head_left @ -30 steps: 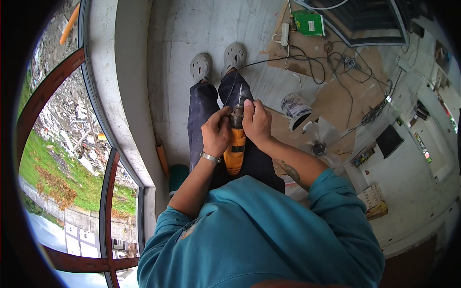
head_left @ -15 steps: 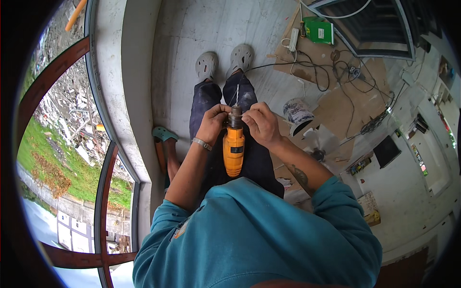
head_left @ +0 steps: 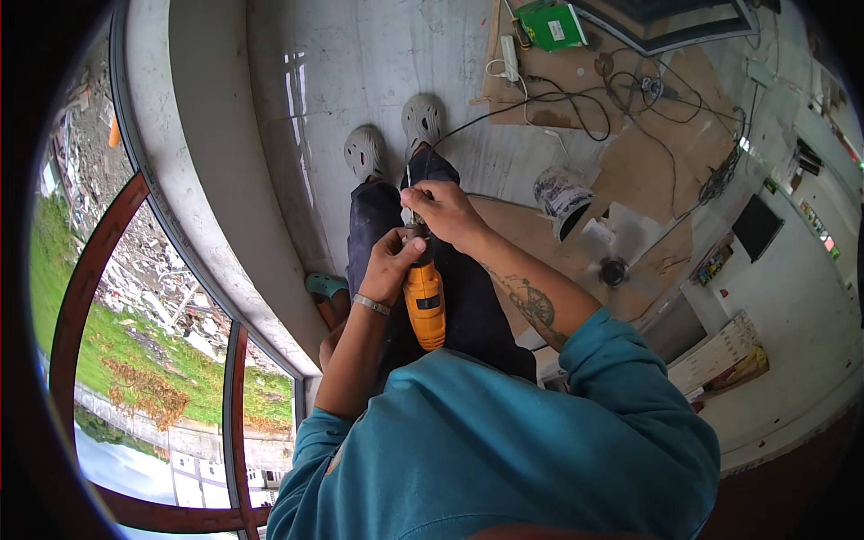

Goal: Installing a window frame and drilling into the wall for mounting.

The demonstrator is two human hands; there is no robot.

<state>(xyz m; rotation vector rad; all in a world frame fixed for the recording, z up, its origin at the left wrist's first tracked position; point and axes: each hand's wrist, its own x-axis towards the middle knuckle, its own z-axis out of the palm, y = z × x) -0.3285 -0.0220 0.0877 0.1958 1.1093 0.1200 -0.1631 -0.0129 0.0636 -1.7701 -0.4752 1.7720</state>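
An orange power drill point(head_left: 425, 310) rests upright against my lap, its chuck pointing away from me. My left hand point(head_left: 387, 267) is wrapped round the dark chuck point(head_left: 416, 232), thumb across its near side. Just beyond it, my right hand point(head_left: 443, 212) has its fingers pinched on the thin metal drill bit point(head_left: 409, 176), whose tip shows past the fingers. The place where the bit enters the chuck is partly hidden by my hands.
Black cables point(head_left: 576, 97) run over cardboard point(head_left: 643, 171) on the floor at the right, near a white power strip point(head_left: 510, 59) and a green box point(head_left: 553, 27). A paint-stained bucket point(head_left: 560, 193) lies there too. A window frame point(head_left: 236, 405) stands left; another person's teal clog point(head_left: 324, 285) shows beside the wall.
My right hand has moved from the chuck's right side forward onto the drill bit. My left hand now wraps further over the chuck. The whole view has turned a little.
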